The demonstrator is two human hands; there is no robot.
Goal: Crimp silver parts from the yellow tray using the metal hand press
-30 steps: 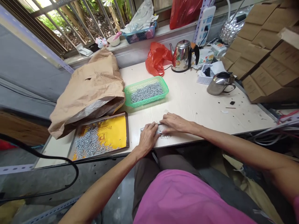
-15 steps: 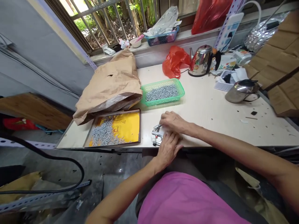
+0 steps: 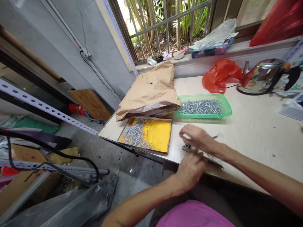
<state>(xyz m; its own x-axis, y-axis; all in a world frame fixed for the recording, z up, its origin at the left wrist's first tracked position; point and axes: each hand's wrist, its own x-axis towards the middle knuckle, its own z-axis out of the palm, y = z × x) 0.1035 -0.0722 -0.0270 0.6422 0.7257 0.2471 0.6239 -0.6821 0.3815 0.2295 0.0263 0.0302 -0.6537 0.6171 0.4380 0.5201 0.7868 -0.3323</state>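
Working at the near edge of a pale tabletop, 2 bare hands meet over a small metal mechanism, which is blurred & partly hidden. L. hand, approx. 5 o'clock of the mechanism, has its fingers curled toward it; whether clamped on it, can't tell. R. hand, approx. 2 o'clock & above, is bent w/ thumb and fingertips near each other; whether it grips anything, can't tell. Other positions, taken from the hands: 9–10 o'clock, shallow tray w/ yellow lining and loose metal pins, heaped mostly toward its L. side; 12–1 o'clock, perforated green plastic basket w/ a layer of similar pins; 10–11 o'clock, crumpled brown paper sack just beyond the tray; 1 o'clock, red plastic bag; approx. 2 o'clock, stainless-steel kettle, upright, spout toward the bag.
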